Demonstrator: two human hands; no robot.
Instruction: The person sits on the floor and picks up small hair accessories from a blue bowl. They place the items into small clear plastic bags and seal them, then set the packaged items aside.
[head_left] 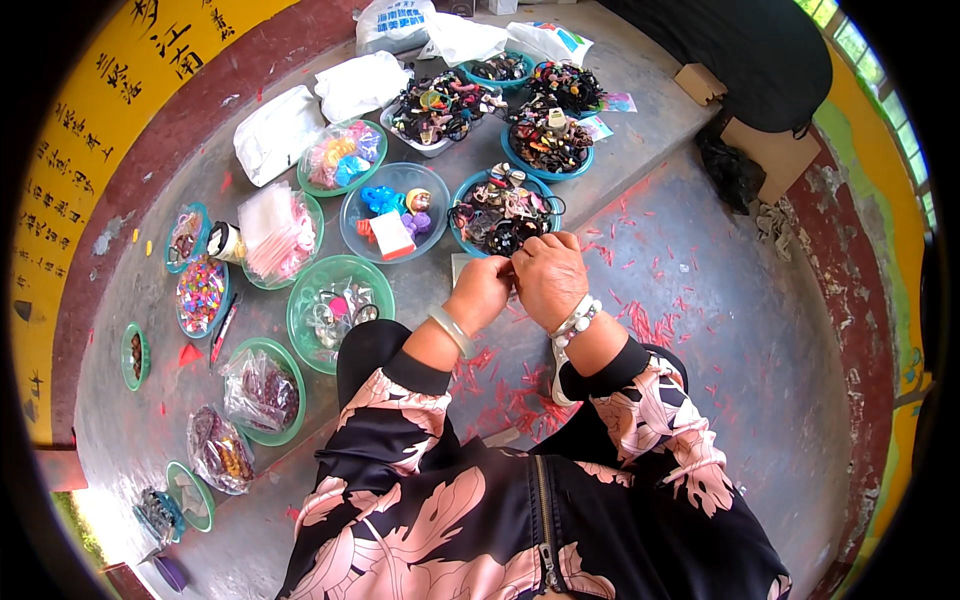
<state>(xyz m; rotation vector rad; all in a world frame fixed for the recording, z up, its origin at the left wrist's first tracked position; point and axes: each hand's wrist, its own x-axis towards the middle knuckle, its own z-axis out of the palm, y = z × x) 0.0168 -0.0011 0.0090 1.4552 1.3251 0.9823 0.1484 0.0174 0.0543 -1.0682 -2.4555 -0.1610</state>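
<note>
Grey concrete floor (720,330), worn, scattered with small red paper scraps (640,320). A raised concrete step (640,100) runs diagonally beyond the floor. A dark red painted band (150,150) borders the step on the left, backed by a yellow wall (70,170) bearing black characters. Right of the floor, a second red band (860,330) and yellow-green wall (900,230). Daylight, even, outdoors.

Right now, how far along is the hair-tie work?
Done: a blue bowl just ahead holds dark finished-looking hair ties. In hand: left hand and right hand pinch a small piece together, too hidden to identify. Left: green bowls of loose parts look well stocked.
</note>
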